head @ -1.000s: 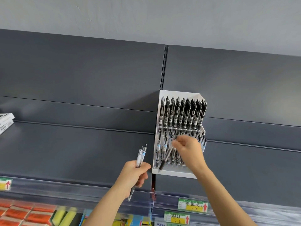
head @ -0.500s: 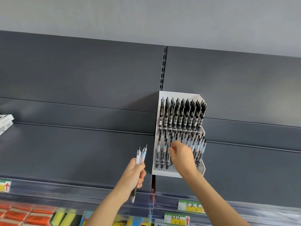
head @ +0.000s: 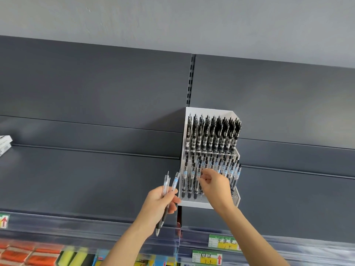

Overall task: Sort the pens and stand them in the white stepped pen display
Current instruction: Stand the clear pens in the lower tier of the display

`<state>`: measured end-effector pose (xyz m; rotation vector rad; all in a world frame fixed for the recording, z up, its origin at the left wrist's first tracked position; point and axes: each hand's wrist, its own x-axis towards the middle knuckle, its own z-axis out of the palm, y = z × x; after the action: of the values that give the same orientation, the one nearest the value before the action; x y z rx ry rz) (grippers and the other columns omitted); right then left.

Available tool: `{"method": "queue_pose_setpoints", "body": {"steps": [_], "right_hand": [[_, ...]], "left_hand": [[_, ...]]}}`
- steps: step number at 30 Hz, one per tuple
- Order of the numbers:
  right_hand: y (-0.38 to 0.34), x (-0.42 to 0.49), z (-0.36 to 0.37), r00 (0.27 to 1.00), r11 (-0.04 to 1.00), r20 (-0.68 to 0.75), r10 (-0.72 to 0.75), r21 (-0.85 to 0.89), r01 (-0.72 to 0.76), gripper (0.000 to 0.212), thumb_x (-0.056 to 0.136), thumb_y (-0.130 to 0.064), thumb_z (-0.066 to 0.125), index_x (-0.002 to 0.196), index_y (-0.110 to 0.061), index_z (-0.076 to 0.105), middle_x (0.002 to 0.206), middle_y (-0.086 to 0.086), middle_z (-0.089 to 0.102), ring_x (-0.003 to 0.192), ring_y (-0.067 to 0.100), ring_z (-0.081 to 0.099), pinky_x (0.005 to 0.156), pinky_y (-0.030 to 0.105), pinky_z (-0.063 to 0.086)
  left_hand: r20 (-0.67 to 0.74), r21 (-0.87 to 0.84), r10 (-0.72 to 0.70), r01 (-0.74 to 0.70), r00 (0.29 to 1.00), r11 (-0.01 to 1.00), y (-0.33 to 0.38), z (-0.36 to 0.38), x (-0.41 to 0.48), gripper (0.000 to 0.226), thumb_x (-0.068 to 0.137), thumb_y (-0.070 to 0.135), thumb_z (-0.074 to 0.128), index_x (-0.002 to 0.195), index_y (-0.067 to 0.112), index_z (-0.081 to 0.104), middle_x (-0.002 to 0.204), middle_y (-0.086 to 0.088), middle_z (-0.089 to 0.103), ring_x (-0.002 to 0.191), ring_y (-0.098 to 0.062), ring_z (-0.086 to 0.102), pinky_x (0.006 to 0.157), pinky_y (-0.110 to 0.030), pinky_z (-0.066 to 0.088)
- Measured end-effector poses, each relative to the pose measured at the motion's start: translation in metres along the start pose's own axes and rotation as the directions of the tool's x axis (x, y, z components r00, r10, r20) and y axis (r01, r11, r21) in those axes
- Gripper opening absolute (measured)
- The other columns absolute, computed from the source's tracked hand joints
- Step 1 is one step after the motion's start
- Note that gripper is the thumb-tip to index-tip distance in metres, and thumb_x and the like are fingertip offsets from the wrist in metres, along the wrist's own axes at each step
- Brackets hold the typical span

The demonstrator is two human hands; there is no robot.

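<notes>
A small bundle of pens (head: 166, 186) is gripped in the left hand (head: 160, 203), with the fingers curled round the barrels. The clear clip ends are fanned out above the fist and the dark tips point out below it, towards the wrist. The white stepped pen display (head: 194, 204) is found just to the right of this hand, its left wall close beside the topmost held pen. The right hand (head: 216, 187) is laid across the display's lower step, with the fingers (head: 204, 176) curled in among the lower-row pens (head: 229, 167); whether one is pinched cannot be told. These pens are stood upright above and to both sides of that hand, and some are hidden behind it. Well above the knuckles, on the upper step, a full row of black pens (head: 213, 133) is held upright. The display is carried on a grey shelf (head: 86, 179), and price labels (head: 222, 243) are fixed to the clear strip below the right forearm
</notes>
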<state>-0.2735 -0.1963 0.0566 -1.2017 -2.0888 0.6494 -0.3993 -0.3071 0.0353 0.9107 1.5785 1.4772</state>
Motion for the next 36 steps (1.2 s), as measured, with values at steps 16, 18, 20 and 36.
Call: {"method": "queue_pose_setpoints", "body": {"steps": [16,18,20,36], "right_hand": [[-0.014,-0.011,-0.006,0.983,0.984,0.186,-0.012,0.179,-0.022,0.039,0.087,-0.017,0.059,0.050,-0.025,0.051,0.039,-0.012,0.044,0.041,0.001,0.039,0.045,0.010,0.030],[-0.012,-0.012,-0.010,0.981,0.983,0.194,0.000,0.181,-0.035,0.033,0.089,-0.016,0.057,0.056,-0.011,0.055,0.047,-0.007,0.046,0.048,0.008,0.041,0.049,0.014,0.032],[-0.008,-0.012,-0.017,0.985,0.980,0.171,0.020,0.192,-0.053,0.029,0.091,-0.016,0.054,0.072,0.005,0.058,0.062,0.015,0.057,0.059,0.028,0.053,0.058,0.030,0.043],[0.011,0.016,-0.019,0.999,0.998,0.037,-0.020,-0.057,0.022,0.014,0.098,-0.017,0.045,0.085,-0.012,0.045,0.062,-0.006,0.047,0.049,0.007,0.039,0.046,0.021,0.030]], "left_hand": [[0.140,-0.049,-0.037,0.044,0.989,0.998,0.011,0.027,0.004,0.015,0.095,0.008,0.048,0.097,0.005,0.062,0.081,-0.005,0.071,0.069,-0.017,0.069,0.070,-0.026,0.056],[0.124,0.016,-0.052,0.050,0.991,0.999,0.010,0.027,0.004,0.017,0.097,0.013,0.046,0.096,0.008,0.062,0.083,-0.004,0.069,0.073,-0.016,0.066,0.074,-0.027,0.052],[0.088,0.116,-0.067,0.057,0.994,0.992,0.008,0.023,0.003,0.019,0.098,0.021,0.043,0.096,0.015,0.061,0.076,-0.002,0.065,0.064,-0.012,0.058,0.067,-0.025,0.048],[-0.003,0.108,-0.013,0.013,1.000,0.994,0.005,0.013,0.005,0.018,0.098,0.010,0.031,0.082,0.014,0.037,0.066,-0.002,0.040,0.051,-0.010,0.027,0.049,-0.024,0.024]]}}
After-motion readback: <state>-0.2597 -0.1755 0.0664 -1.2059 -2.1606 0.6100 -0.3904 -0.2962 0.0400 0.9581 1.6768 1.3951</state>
